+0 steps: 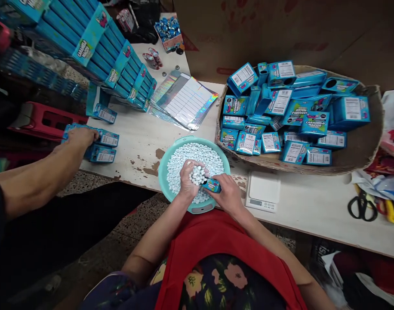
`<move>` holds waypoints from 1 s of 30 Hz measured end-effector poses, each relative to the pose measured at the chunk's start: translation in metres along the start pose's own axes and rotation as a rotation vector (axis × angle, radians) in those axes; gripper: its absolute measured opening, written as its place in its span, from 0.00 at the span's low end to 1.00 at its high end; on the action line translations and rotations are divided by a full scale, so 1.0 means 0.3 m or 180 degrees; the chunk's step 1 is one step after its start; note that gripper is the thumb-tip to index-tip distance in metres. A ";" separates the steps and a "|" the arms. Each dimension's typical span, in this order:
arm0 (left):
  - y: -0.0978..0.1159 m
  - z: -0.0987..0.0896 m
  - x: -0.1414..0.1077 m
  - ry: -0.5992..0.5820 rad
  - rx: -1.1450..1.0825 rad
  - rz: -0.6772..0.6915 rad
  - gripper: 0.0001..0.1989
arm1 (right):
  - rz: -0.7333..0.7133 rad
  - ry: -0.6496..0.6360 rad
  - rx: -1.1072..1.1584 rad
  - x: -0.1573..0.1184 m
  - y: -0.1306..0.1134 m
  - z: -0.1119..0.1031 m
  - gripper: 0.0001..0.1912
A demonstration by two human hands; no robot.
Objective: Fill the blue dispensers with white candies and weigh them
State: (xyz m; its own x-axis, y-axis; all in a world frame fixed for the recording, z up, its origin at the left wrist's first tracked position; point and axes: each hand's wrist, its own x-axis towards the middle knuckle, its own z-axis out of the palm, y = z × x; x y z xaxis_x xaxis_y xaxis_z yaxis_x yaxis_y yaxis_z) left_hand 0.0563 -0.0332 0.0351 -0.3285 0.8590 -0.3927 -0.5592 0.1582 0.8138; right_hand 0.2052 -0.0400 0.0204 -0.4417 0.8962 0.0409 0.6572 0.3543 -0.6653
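A turquoise basin (pixel 162 175) full of small white candies (pixel 180 161) sits at the table edge in front of me. Over it my left hand (pixel 188 183) is cupped around a heap of the candies. My right hand (pixel 228 191) grips a small blue candy box (pixel 212 185), tilted sideways with its dark opening against the heap. The box and the left hand meet above the basin. Part of the box is hidden behind my right fingers.
A cardboard tray (pixel 361 161) of blue boxes stands right of the basin, with a white scale (pixel 263 191) and black scissors (pixel 362 206) nearby. Shiny label sheets (pixel 187 101) and stacked display boxes (pixel 96 47) lie behind. A co-worker's hand (pixel 82 137) touches boxes at left.
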 end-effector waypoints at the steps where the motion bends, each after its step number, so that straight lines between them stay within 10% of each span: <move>1: 0.002 0.009 -0.002 0.0027 -0.0018 0.0095 0.11 | 0.0015 -0.0037 -0.0031 0.005 -0.006 0.005 0.13; 30: -0.038 0.031 0.027 0.0315 0.0314 0.0356 0.10 | 0.0171 -0.0052 0.0261 0.025 0.005 0.023 0.13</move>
State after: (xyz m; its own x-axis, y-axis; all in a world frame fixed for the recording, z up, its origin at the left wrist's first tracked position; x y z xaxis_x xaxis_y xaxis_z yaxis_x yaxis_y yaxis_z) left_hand 0.0670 -0.0234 0.0267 -0.4604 0.8225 -0.3338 -0.4391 0.1158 0.8909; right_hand 0.1987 -0.0345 0.0146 -0.4175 0.9086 -0.0081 0.6284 0.2822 -0.7249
